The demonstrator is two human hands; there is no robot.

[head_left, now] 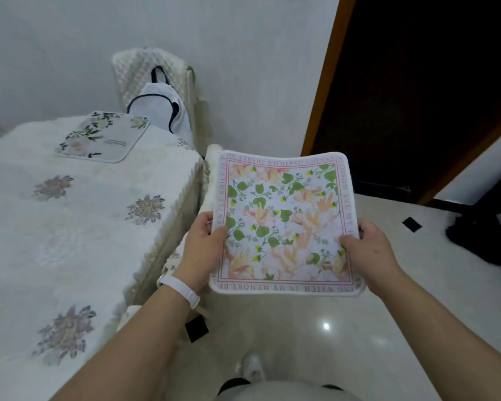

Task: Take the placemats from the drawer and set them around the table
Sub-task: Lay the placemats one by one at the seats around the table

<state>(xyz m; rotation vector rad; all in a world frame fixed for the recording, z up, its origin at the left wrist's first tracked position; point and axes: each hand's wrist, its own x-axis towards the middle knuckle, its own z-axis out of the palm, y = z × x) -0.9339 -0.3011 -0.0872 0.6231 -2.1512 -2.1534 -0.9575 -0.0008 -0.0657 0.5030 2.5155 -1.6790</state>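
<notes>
I hold a square placemat (284, 224) with pink flowers, green leaves and a lettered border out flat in front of me, above the floor to the right of the table. My left hand (204, 244) grips its left edge, thumb on top. My right hand (365, 244) grips its right edge the same way. A second placemat (103, 137), pale with dark green leaves, lies flat on the far right corner of the table (70, 227), which is covered by a white embroidered cloth.
A chair (156, 82) with a quilted cover stands at the table's far end against the wall, a white bag (159, 111) on it. Another chair's back (209, 175) stands just left of the held placemat. A dark open doorway (417, 96) is at the right. The floor is glossy tile.
</notes>
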